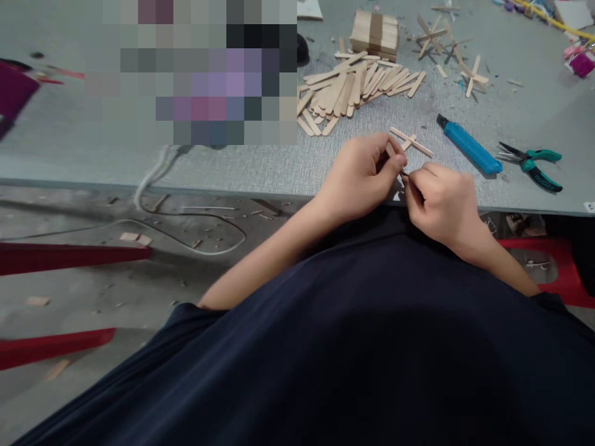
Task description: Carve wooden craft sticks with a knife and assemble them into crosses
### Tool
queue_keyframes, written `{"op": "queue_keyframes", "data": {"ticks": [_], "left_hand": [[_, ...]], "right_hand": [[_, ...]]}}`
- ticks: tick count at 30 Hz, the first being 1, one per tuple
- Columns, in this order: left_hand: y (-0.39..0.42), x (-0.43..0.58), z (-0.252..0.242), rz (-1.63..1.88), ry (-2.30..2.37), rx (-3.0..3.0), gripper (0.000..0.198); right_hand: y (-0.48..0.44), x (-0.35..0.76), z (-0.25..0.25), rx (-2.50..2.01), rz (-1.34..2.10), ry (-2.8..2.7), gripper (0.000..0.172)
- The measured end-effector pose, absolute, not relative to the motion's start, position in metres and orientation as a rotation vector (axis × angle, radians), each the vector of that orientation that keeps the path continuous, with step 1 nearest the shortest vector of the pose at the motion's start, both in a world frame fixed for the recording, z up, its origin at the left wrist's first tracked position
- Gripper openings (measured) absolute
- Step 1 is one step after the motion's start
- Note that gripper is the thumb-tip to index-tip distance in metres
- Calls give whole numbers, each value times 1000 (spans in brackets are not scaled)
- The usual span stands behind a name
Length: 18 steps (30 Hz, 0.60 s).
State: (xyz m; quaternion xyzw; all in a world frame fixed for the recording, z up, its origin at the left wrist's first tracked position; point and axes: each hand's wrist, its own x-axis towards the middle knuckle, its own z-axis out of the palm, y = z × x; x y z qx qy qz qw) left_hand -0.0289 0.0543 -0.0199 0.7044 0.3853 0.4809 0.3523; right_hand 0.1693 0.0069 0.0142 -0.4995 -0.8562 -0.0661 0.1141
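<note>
My left hand is closed, its thumb and fingers pinching a wooden craft stick close to the table's front edge. Just beyond the fingertips, craft sticks crossed in an X show; whether they join the held stick I cannot tell. My right hand is closed too, fingertips meeting the left thumb at a small dark piece too hidden to name. To the right lie a blue utility knife and needle-nose pliers with green and black handles, jaws slightly apart.
Loose craft sticks spread in a pile beyond my hands, with a banded bundle behind. Star-shaped stick assemblies stand at the back right. A white cable hangs over the table edge on the left. Red stool parts are below.
</note>
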Motion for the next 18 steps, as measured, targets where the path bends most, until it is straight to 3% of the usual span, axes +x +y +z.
{"op": "queue_keyframes", "data": {"ticks": [7,12,18], "left_hand": [[49,-28,-20,1242,1021,1838,3],[47,-27,-25,1255,961,1771,24],[47,-26,-35,1317,988,1792,22]], "right_hand": [[7,169,16,-1528,-182,-2532,40],[5,173,20,-1444,-147,-2581,40],[1,169,22,-1465,-166,-2618,42]]}}
